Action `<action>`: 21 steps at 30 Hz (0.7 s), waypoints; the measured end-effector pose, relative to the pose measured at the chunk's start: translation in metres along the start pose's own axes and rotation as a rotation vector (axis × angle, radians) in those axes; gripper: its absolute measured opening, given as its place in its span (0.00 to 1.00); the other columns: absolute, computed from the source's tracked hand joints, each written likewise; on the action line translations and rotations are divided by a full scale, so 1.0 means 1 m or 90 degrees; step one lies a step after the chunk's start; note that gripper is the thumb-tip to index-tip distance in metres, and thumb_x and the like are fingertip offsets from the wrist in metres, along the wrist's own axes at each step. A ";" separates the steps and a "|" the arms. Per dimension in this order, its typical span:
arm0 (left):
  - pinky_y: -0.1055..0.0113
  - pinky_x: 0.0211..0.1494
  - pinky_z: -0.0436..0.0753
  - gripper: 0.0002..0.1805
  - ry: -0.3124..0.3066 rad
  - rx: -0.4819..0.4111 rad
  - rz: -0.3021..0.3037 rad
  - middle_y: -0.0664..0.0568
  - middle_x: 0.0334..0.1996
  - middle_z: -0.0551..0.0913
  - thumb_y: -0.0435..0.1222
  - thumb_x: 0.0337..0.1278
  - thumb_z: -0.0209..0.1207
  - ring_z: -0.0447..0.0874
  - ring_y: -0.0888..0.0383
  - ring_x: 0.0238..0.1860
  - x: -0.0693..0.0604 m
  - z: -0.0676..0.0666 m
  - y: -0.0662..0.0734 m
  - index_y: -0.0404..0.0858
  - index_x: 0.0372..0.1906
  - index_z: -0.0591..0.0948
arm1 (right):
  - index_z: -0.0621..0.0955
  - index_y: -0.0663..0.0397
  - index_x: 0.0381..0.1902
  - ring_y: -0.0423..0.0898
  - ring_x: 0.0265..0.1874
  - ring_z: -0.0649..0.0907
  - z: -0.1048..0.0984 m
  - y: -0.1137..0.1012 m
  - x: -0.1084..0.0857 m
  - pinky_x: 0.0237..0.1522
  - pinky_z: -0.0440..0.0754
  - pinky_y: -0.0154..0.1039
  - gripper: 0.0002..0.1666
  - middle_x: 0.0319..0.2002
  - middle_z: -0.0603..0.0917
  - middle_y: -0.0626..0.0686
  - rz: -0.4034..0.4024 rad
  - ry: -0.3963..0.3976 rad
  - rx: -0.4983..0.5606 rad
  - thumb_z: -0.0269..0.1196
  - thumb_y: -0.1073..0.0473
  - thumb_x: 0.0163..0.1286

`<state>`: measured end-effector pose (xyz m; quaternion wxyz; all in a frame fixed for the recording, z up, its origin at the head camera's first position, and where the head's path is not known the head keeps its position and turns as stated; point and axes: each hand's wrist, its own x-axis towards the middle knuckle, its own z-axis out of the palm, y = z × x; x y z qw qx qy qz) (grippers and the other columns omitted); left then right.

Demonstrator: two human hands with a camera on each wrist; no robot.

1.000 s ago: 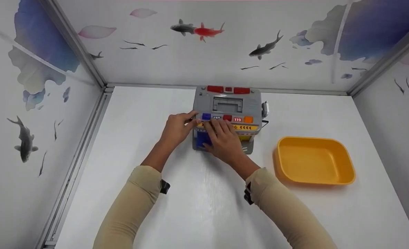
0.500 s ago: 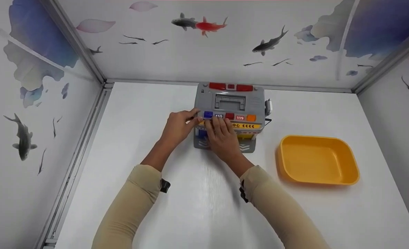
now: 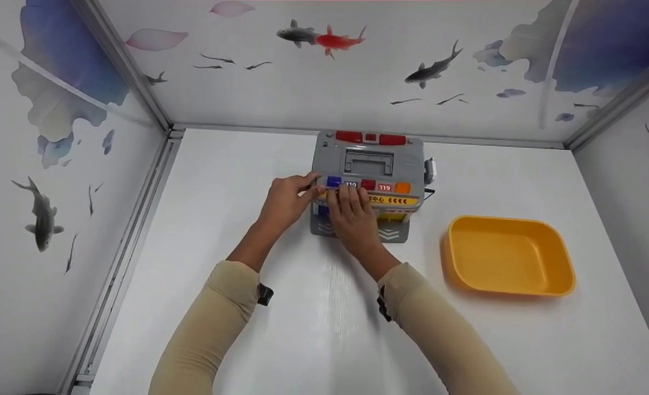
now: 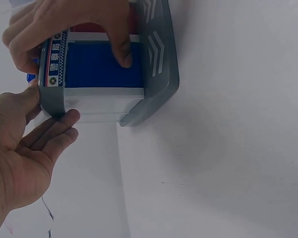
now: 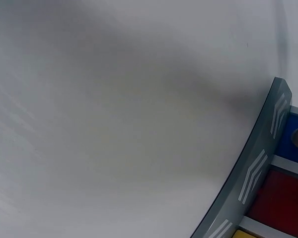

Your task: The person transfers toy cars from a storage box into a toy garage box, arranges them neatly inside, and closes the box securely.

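A grey toy garage (image 3: 329, 156) with red lights and a recessed top handle stands at the table's back edge. My left hand (image 3: 283, 203) pinches the left front corner of its roof, with thumb and fingers on either side of the edge in the left wrist view. My right hand (image 3: 356, 222) has its fingers curled over the roof's front edge. Its thumb presses on the blue door (image 4: 97, 72), which lies flush with the front. The right wrist view shows the red door (image 5: 278, 198) beside it and the grey ramp base (image 5: 251, 176).
A yellow plastic bin (image 3: 508, 258) stands on the white table (image 3: 324, 340), right of the garage. White panels printed with fish (image 3: 433, 70) enclose the back and sides. A white part (image 3: 430, 170) juts from the garage's right side.
The blue door stood swung out over the ramp a second ago; my right hand has pushed it in flush. My left hand keeps its hold on the corner. The head view has shifted slightly.
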<state>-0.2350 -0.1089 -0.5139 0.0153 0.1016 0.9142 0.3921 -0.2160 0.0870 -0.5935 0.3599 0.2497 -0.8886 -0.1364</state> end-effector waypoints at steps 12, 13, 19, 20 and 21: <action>0.50 0.72 0.88 0.28 0.004 -0.012 0.010 0.44 0.64 0.91 0.53 0.82 0.62 0.90 0.45 0.67 -0.002 0.003 -0.005 0.45 0.75 0.83 | 0.67 0.56 0.74 0.56 0.67 0.68 0.001 -0.005 -0.003 0.74 0.75 0.51 0.49 0.68 0.69 0.61 0.021 0.017 -0.001 0.82 0.51 0.66; 0.50 0.73 0.87 0.28 0.005 -0.007 0.004 0.44 0.65 0.90 0.54 0.82 0.62 0.90 0.45 0.67 -0.002 0.003 -0.005 0.46 0.76 0.83 | 0.66 0.56 0.75 0.56 0.68 0.68 -0.001 -0.005 -0.003 0.75 0.75 0.52 0.50 0.68 0.69 0.61 0.021 0.006 0.010 0.81 0.49 0.67; 0.47 0.78 0.83 0.31 0.025 0.059 -0.025 0.46 0.71 0.87 0.60 0.79 0.61 0.85 0.45 0.73 -0.005 -0.002 -0.010 0.53 0.77 0.81 | 0.64 0.54 0.81 0.57 0.74 0.67 -0.027 0.000 0.002 0.83 0.71 0.56 0.53 0.75 0.65 0.61 0.028 -0.113 0.174 0.75 0.38 0.72; 0.46 0.79 0.82 0.32 0.031 0.077 -0.025 0.46 0.72 0.85 0.61 0.79 0.61 0.84 0.45 0.75 -0.006 -0.003 -0.012 0.54 0.78 0.80 | 0.64 0.53 0.82 0.58 0.76 0.67 -0.033 0.003 0.003 0.84 0.70 0.56 0.52 0.76 0.65 0.61 0.026 -0.137 0.209 0.75 0.39 0.73; 0.46 0.79 0.81 0.33 0.039 0.093 -0.020 0.46 0.74 0.85 0.62 0.79 0.60 0.83 0.45 0.76 -0.008 -0.004 -0.013 0.54 0.79 0.79 | 0.64 0.52 0.83 0.58 0.77 0.68 -0.039 0.007 0.003 0.85 0.69 0.58 0.52 0.77 0.65 0.60 0.021 -0.151 0.246 0.75 0.39 0.73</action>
